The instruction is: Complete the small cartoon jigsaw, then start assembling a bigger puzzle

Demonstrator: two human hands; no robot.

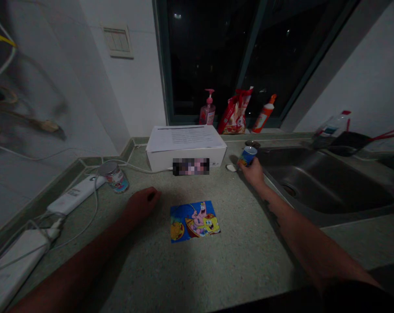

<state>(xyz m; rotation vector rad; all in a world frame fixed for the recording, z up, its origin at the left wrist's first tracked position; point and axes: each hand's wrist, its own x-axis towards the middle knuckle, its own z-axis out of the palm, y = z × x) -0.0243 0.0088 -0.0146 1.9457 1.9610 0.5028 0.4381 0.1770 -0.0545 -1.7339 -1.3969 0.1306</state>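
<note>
My right hand (254, 173) is wrapped round a small blue can (248, 154) with a pale top, at the counter's back near the sink. A white round lid (231, 167) lies on the counter just left of the can. My left hand (143, 202) rests on the counter, fingers curled into a loose fist with nothing visible in it. Between my two forearms lies a flat, bright cartoon picture (194, 221), mostly blue with yellow and pink figures. Left of my left hand stands a clear jar with a printed label and a grey lid (114, 176).
A white box (187, 148) with paper on top stands at the back, a phone-like device (191, 167) against it. White power strips (75, 194) and cables run along the left. To the right is a steel sink (314, 174). Bottles and a red bag (236, 113) line the windowsill.
</note>
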